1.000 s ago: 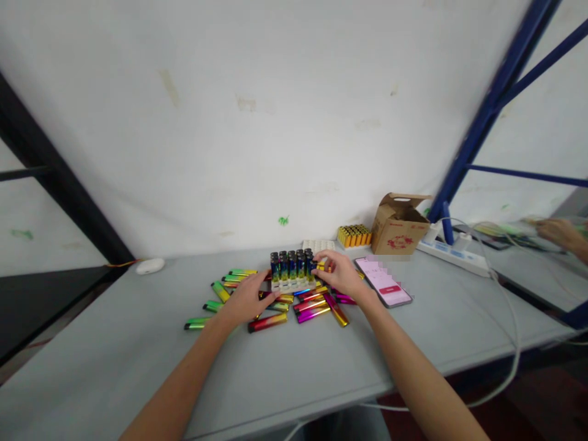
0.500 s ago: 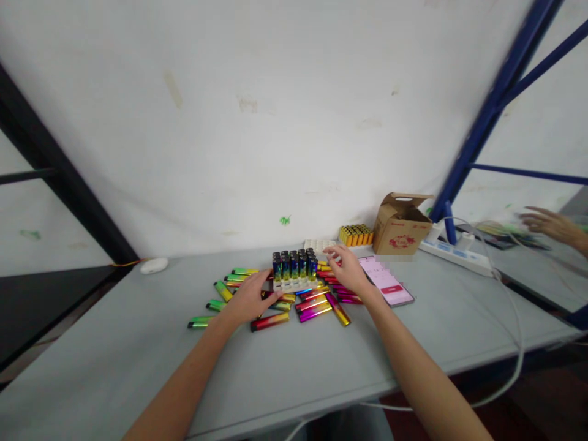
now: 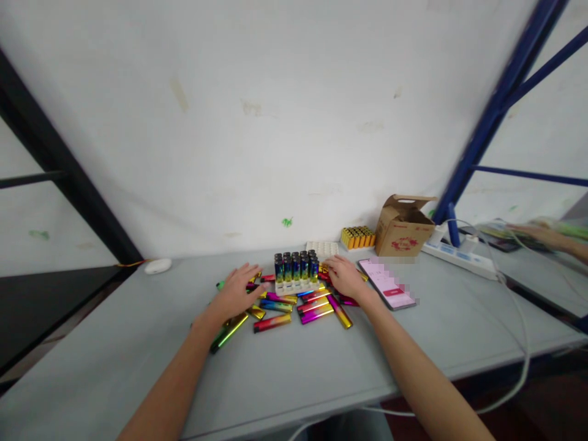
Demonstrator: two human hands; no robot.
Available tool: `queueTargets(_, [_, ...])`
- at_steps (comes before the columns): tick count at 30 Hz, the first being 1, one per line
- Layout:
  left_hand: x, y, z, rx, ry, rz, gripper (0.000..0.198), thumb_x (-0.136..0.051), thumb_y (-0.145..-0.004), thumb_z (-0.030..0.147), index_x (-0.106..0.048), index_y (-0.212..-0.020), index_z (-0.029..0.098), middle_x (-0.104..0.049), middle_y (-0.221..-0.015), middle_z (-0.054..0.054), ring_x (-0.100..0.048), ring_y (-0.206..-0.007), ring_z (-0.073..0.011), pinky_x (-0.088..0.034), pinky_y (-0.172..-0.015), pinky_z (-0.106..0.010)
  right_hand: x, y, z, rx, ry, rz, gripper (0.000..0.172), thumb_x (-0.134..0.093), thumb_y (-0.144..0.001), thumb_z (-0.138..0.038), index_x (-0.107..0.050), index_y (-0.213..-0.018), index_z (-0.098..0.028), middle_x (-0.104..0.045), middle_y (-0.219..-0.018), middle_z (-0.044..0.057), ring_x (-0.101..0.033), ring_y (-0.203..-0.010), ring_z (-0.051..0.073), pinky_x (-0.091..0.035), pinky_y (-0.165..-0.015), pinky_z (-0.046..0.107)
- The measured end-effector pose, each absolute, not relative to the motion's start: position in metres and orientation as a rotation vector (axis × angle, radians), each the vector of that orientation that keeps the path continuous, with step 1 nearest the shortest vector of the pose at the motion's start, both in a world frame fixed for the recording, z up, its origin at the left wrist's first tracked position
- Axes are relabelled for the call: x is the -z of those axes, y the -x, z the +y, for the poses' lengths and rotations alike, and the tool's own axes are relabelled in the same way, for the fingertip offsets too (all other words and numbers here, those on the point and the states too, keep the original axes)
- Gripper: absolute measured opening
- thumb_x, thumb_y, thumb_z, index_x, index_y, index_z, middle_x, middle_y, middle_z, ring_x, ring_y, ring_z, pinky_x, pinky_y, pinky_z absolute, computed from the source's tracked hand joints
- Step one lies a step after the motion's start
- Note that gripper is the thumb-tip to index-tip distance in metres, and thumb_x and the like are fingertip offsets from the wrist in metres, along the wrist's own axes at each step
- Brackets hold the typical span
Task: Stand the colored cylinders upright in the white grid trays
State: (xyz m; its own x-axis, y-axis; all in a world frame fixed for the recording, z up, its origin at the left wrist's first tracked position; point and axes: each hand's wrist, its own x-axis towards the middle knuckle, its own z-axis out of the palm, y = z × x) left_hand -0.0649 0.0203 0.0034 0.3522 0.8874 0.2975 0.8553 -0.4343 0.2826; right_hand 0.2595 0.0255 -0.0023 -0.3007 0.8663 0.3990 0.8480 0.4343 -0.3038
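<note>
A white rack (image 3: pixel 296 285) filled with upright dark-capped colourful sticks (image 3: pixel 296 267) stands mid-table. Many shiny rainbow-coloured sticks (image 3: pixel 294 304) lie loose around and in front of it. My left hand (image 3: pixel 236 293) lies flat, fingers spread, on the loose sticks left of the rack. A green-gold stick (image 3: pixel 228 331) pokes out by its wrist. My right hand (image 3: pixel 344 275) rests with curved fingers on the loose sticks just right of the rack; I cannot tell whether it grips one.
A phone (image 3: pixel 386 283) with a pink screen lies right of my right hand. Behind stand an empty white rack (image 3: pixel 322 247), a tray of yellow sticks (image 3: pixel 357 236) and a cardboard box (image 3: pixel 403 226). A power strip (image 3: pixel 462 256) with cable lies right. Another person's hand (image 3: pixel 539 234) works far right.
My left hand slid left from the rack's front onto the loose sticks and spread flat, shoving some aside. My right hand came down from the rack's corner onto the sticks beside it.
</note>
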Motion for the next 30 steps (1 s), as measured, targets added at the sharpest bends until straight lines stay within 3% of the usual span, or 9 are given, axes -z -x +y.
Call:
queueTargets(7, [0.004, 0.074, 0.029, -0.621, -2.477, 1.74, 0.05, -0.037, -0.091, 0.044, -0.056, -0.128, 0.017, -0.055, -0.136, -0.012, -0.04, -0.134, -0.0318, -0.029, -0.11, -0.054, 0.002, -0.259, 0.023, -0.069, 1.496, -2.197, 0.031, -0.043, -0.09, -0.018, -0.072, -0.102, -0.016, -0.071, -0.107, 0.012, -0.056, -0.112, 0.026, -0.037, -0.1, 0.038])
queueTargets(10, [0.0, 0.072, 0.027, -0.665, -2.48, 1.692, 0.047, -0.039, -0.09, 0.044, -0.063, -0.119, 0.016, -0.057, -0.134, -0.013, -0.043, -0.131, -0.0313, -0.032, -0.109, -0.052, -0.001, -0.258, 0.022, -0.074, 1.486, -2.199, 0.029, -0.044, -0.09, -0.019, -0.071, -0.1, -0.016, -0.071, -0.105, 0.012, -0.057, -0.109, 0.026, -0.038, -0.098, 0.037])
queueTargets(15, [-0.013, 0.063, 0.016, -0.754, -2.533, 1.503, 0.034, -0.051, -0.084, 0.05, -0.072, -0.085, 0.023, -0.055, -0.136, -0.01, -0.045, -0.129, -0.0295, -0.036, -0.108, -0.048, -0.004, -0.257, 0.02, -0.057, 1.488, -2.201, 0.025, -0.045, -0.089, -0.019, -0.069, -0.095, -0.014, -0.07, -0.099, 0.013, -0.058, -0.1, 0.023, -0.04, -0.092, 0.033])
queueTargets(21, [-0.021, 0.061, 0.003, -0.6, -2.582, 1.325, 0.034, -0.073, -0.067, 0.053, -0.071, -0.081, 0.023, -0.048, -0.141, -0.011, -0.04, -0.133, -0.0343, -0.033, -0.109, -0.05, -0.006, -0.258, 0.02, -0.109, 1.523, -2.159, 0.027, -0.046, -0.085, -0.015, -0.066, -0.102, -0.012, -0.067, -0.105, 0.015, -0.057, -0.106, 0.024, -0.039, -0.096, 0.035])
queueTargets(23, [-0.02, 0.061, 0.002, -0.579, -2.605, 1.286, 0.033, -0.075, -0.066, 0.051, -0.071, -0.08, 0.022, -0.047, -0.142, -0.011, -0.039, -0.133, -0.0351, -0.034, -0.109, -0.05, -0.008, -0.258, 0.019, -0.167, 1.476, -2.136, 0.038, -0.051, -0.079, -0.013, -0.061, -0.116, -0.01, -0.064, -0.117, 0.015, -0.053, -0.115, 0.026, -0.034, -0.104, 0.04])
queueTargets(26, [-0.018, 0.06, 0.003, -0.534, -2.648, 1.247, 0.03, -0.074, -0.068, 0.049, -0.071, -0.08, 0.022, -0.045, -0.144, -0.011, -0.038, -0.133, -0.0357, -0.034, -0.108, -0.05, -0.011, -0.257, 0.016, -0.331, 1.31, -2.135, 0.07, -0.062, -0.07, -0.014, -0.043, -0.138, -0.013, -0.056, -0.132, 0.014, -0.046, -0.125, 0.028, -0.024, -0.112, 0.046])
queueTargets(30, [-0.016, 0.059, 0.004, -0.541, -2.654, 1.216, 0.028, -0.075, -0.068, 0.045, -0.072, -0.083, 0.022, -0.046, -0.142, -0.012, -0.041, -0.131, -0.0354, -0.035, -0.107, -0.05, -0.013, -0.251, 0.01, -0.534, 1.224, -2.092, 0.088, -0.073, -0.066, -0.027, -0.033, -0.144, -0.016, -0.046, -0.141, 0.018, -0.041, -0.131, 0.032, -0.027, -0.11, 0.052])
